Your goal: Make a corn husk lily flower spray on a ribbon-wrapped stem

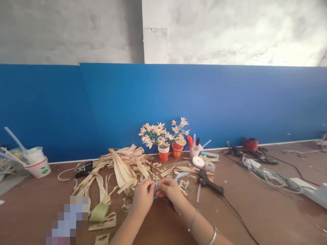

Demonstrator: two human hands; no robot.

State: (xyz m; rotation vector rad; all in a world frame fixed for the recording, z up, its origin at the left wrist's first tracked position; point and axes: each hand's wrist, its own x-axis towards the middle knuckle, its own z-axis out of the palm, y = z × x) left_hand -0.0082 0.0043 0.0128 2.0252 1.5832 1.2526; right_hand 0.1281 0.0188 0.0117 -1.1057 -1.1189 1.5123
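Close together over the middle of the brown table, my left hand (143,194) and my right hand (171,190) are both closed in a pinch. A small pale bluish piece (156,184) shows between the fingertips; its kind is too small to make out. Just beyond and left of my hands lies a heap of dried corn husks (124,168). Scraps of husk (183,187) surround my right hand. To its right rests a black glue gun (211,183) with a clear glue stick. Behind stand husk flowers (158,131) in a stack of red paper cups (164,156).
A blue partition (163,95) closes off the table's back. At right are a white tape roll (198,162), a cup of pens (195,149), tangled cables (272,178) and a power strip (310,194). A paper cup (38,167) stands far left, a green roll (99,211) at front left.
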